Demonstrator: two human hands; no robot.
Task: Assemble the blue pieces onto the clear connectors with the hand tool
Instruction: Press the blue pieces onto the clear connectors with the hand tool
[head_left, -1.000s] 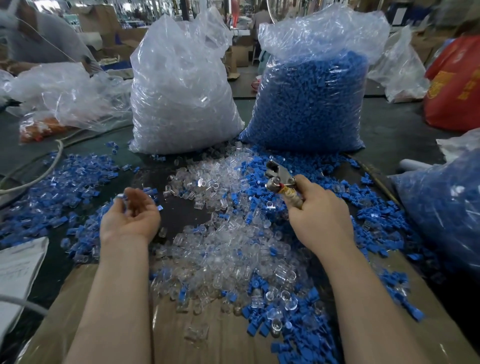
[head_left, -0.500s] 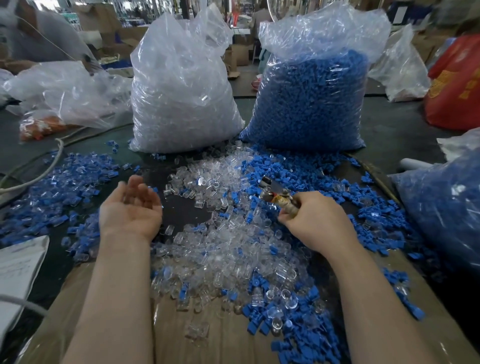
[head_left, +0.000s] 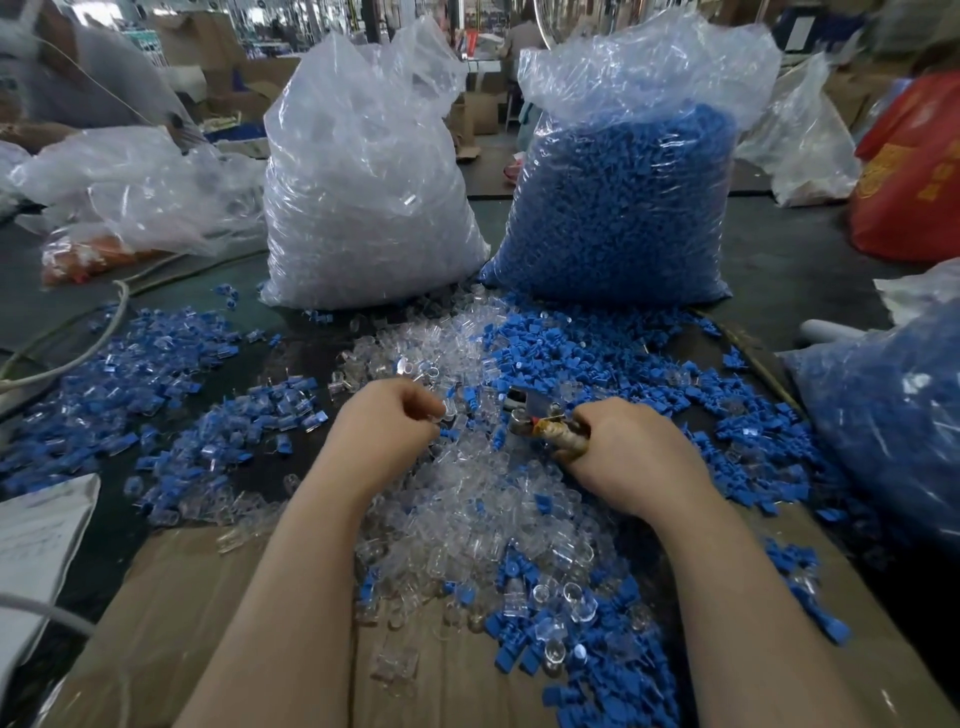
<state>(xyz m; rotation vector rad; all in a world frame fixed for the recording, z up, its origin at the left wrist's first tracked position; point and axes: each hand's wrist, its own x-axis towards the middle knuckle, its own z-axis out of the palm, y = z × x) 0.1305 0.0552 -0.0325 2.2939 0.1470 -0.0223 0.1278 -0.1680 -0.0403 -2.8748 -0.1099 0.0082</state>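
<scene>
A heap of loose clear connectors (head_left: 483, 499) fills the table's middle, with loose blue pieces (head_left: 587, 353) spread to its right and front. My left hand (head_left: 387, 428) is curled over the heap and pinches a clear connector (head_left: 441, 410) at its fingertips. My right hand (head_left: 631, 457) grips the hand tool (head_left: 535, 415), a metal plier-like tool with a wrapped handle, its jaws pointing left toward my left hand. Assembled blue-and-clear parts (head_left: 156, 384) lie in a pile at the left.
A big bag of clear connectors (head_left: 363, 197) and a big bag of blue pieces (head_left: 623, 208) stand at the back. Another blue-filled bag (head_left: 893, 426) sits at the right. Cardboard (head_left: 208, 623) covers the table front. A white cable (head_left: 98, 322) and paper (head_left: 36, 551) lie left.
My left hand moved right from the assembled pile into the clear heap and closed on a connector. My right hand lowered the tool toward it.
</scene>
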